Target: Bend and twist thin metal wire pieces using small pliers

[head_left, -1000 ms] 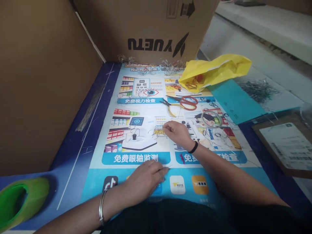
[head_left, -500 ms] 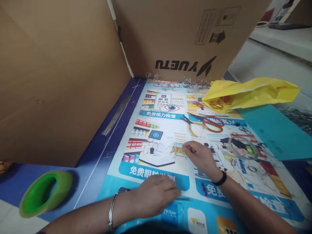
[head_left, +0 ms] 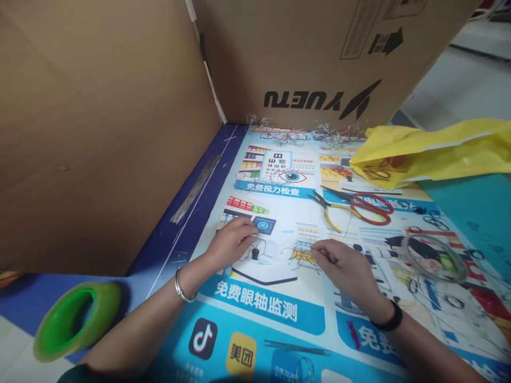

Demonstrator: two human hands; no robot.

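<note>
Fingers point(head_left: 246, 229) curled, left hand point(head_left: 228, 244) and right hand point(head_left: 346, 267) angle inward over poster point(head_left: 271, 304).

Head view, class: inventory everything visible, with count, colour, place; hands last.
Panels: 2, brown, left and back.
Poster: 1, blue, centre.
Bag: 1, yellow, right.
Sheet: 1, teal, right.
Scissors: 1, red-handled, on poster.
Pliers: 1, yellow-handled, on poster.
Tape roll: 1, green, left.
Ring: 1, clear, right.
Wire bundle: 1, grey, left.
Wire scraps: uncountable, silvery, back.
Rods: few, grey, front.
Strip: 1, magenta, front.
Thin wires: several, greyish, between hands.
Left hand: 1, silver bangle, centre.
Right hand: 1, black wristband, right.
</note>
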